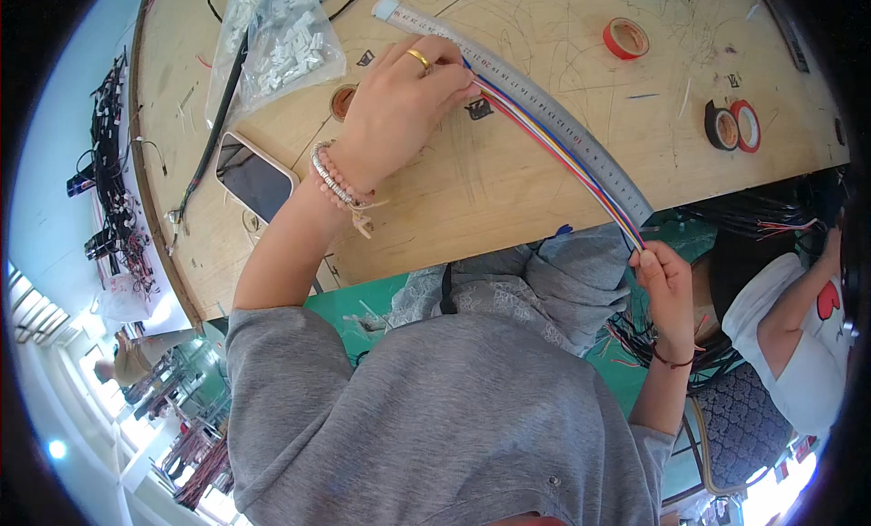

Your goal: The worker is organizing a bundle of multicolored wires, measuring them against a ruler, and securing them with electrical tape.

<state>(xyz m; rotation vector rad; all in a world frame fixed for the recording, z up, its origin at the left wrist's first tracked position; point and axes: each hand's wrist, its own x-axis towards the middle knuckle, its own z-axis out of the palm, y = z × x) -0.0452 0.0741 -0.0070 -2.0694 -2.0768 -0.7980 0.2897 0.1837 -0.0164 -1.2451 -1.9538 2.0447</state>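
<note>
A bundle of thin coloured wires, with red, white, yellow and blue among them, is stretched between my two hands. My left hand, with a ring and bead bracelets, pinches the far end. Its fingertips lie close beside a metal ruler on the wooden table. The wires run along the ruler's near edge. Past the table's front edge, my right hand is closed on the other end of the bundle, near the ruler's end.
Left of my left arm lie a phone, a black cable and a clear bag of white connectors. Tape rolls, one red and one black, lie at the right. A person in a white shirt sits at the right.
</note>
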